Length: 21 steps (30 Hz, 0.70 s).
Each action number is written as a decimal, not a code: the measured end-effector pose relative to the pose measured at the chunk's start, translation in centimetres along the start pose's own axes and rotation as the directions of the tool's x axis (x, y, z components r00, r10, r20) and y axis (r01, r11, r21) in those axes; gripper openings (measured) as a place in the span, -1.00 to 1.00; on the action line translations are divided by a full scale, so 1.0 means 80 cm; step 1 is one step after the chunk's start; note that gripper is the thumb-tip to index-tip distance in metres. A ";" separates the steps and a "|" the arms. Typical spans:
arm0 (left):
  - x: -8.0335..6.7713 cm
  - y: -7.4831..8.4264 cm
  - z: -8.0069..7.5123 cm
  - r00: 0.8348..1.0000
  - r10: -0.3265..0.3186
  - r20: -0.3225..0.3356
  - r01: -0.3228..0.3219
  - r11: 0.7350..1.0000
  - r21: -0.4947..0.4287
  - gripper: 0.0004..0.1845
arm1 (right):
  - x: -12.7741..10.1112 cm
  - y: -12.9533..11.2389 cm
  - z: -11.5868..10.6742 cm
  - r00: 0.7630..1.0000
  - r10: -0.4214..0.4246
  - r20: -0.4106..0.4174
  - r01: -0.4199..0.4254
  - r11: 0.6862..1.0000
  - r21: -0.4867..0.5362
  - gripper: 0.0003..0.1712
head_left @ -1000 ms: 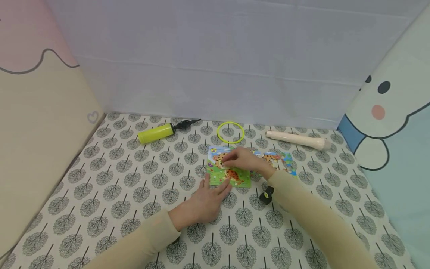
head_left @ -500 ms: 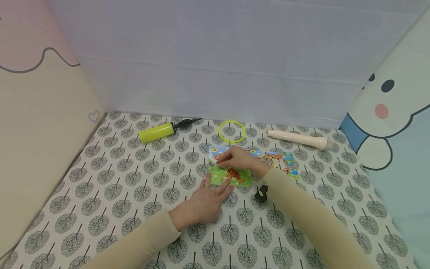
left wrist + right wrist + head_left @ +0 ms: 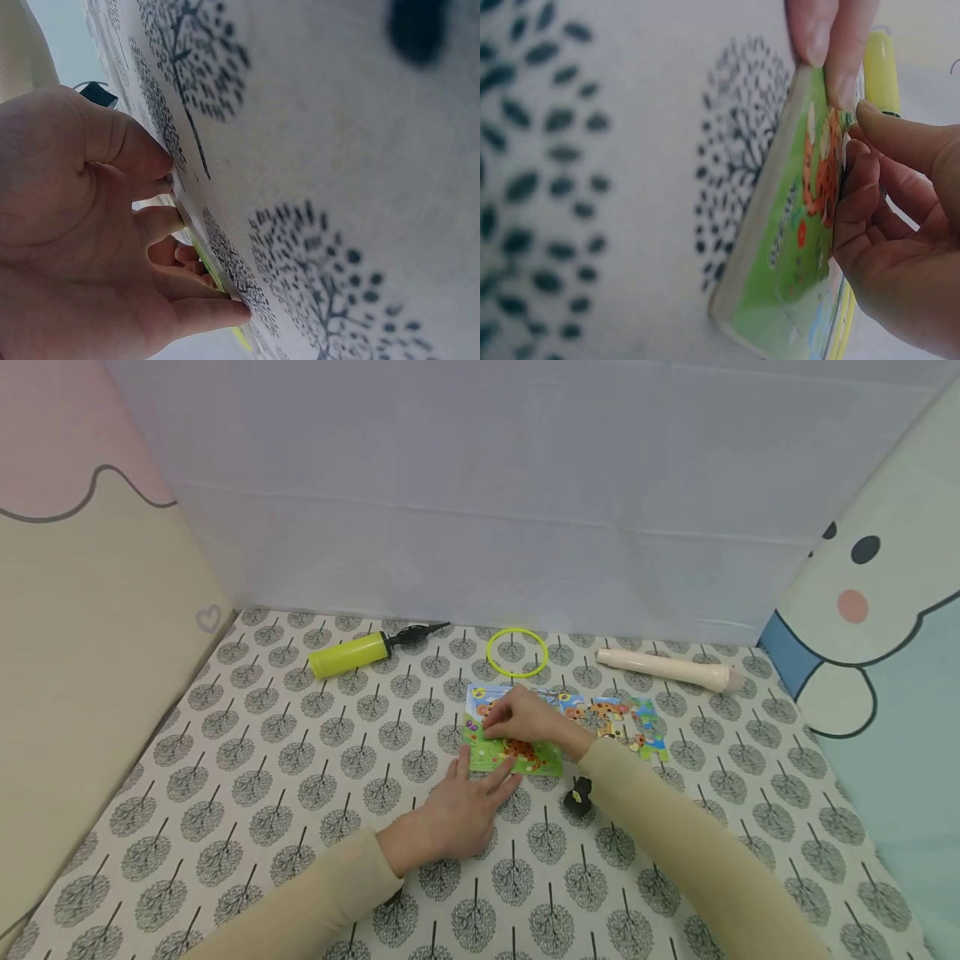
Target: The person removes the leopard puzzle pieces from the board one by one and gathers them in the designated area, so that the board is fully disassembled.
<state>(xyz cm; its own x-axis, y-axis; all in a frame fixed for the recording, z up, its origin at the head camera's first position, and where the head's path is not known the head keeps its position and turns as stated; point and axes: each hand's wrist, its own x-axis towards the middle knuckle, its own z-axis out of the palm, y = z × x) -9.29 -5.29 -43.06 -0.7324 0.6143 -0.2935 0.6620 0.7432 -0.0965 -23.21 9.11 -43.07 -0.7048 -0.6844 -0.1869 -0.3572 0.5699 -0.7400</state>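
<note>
A green puzzle board (image 3: pixel 484 762) with a spotted orange cub picture lies flat on the cloth. My left hand (image 3: pixel 459 817) rests at its near edge, fingers extended onto the board (image 3: pixel 776 277); its fingertips touch the rim in the left wrist view. My right hand (image 3: pixel 525 714) is over the board's left half, fingers curled and thumb tip down at the picture. It pinches a small puzzle piece (image 3: pixel 847 118), mostly hidden by the fingers. To the right lies a second colourful puzzle section (image 3: pixel 630 718) with loose-looking pieces, partly behind the right wrist.
A yellow hand pump (image 3: pixel 348 656) lies at the back left, a yellow ring (image 3: pixel 517 676) behind the board. A pale tube-shaped stick (image 3: pixel 663 668) is at the back right. A small black object (image 3: pixel 577 797) sits beside the right forearm. Tree-patterned cloth covers the table.
My right hand has shifted slightly left and lower on the board; the pale piece under its fingers no longer shows. My left hand stays at the near edge.
</note>
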 end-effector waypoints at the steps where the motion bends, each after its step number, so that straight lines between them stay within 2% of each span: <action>1: 0.000 0.000 0.000 1.000 0.000 0.000 0.000 1.000 0.001 -0.32 | 0.000 -0.001 0.000 1.000 -0.006 -0.004 0.006 1.000 0.003 -0.91; 9: -0.001 0.000 0.000 1.000 -0.007 -0.016 0.007 1.000 -0.014 -0.32 | 0.001 0.001 0.005 0.999 0.026 -0.023 -0.026 1.000 0.012 -0.90; 21: -0.003 -0.001 -0.003 0.999 0.011 -0.042 -0.010 1.000 0.002 -0.34 | 0.002 0.003 0.005 0.995 0.091 -0.045 -0.087 0.993 0.085 -0.92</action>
<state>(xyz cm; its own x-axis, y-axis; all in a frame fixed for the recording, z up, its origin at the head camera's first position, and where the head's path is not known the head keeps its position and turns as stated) -9.23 -5.43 -42.79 -0.7315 0.6327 -0.2543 0.6699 0.7363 -0.0953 -23.18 8.92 -43.50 -0.7613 -0.6085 -0.2239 -0.2415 0.5866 -0.7731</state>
